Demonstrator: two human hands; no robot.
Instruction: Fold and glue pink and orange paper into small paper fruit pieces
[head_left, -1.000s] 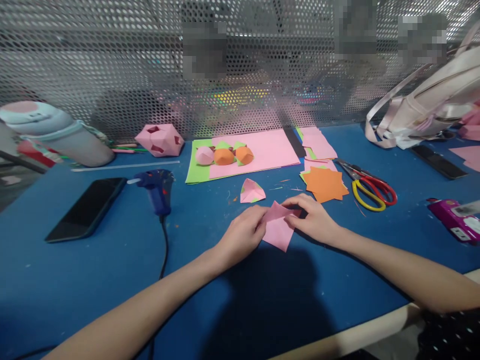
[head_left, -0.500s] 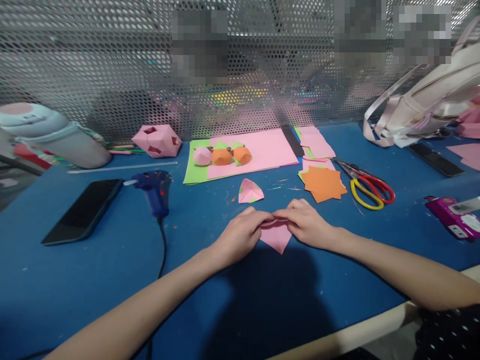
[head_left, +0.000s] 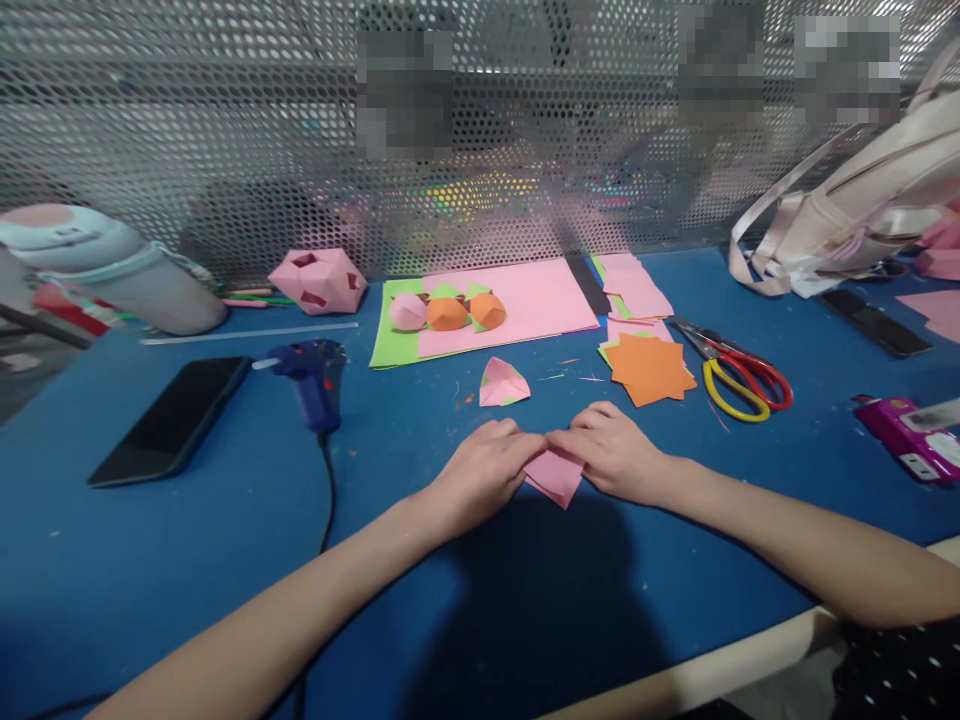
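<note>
A small pink paper square (head_left: 556, 475) lies folded into a triangle on the blue table (head_left: 187, 560), its tip pointing toward me. My left hand (head_left: 486, 470) presses on its left edge with curled fingers. My right hand (head_left: 613, 450) pinches its right edge, and the fingertips of both hands meet over the fold. A little beyond my hands sits a folded pink and green paper piece (head_left: 502, 384).
Orange paper stars (head_left: 649, 368) and red-yellow scissors (head_left: 739, 375) lie to the right. A blue glue gun (head_left: 311, 378) and a black phone (head_left: 174, 418) lie to the left. Pink and green sheets (head_left: 540, 298) carry three paper balls (head_left: 448, 312). A perforated metal screen (head_left: 225, 130) stands behind.
The pink square was open in a diamond shape; my hands folded its far corner down and drew together, so it now shows as a smaller triangle.
</note>
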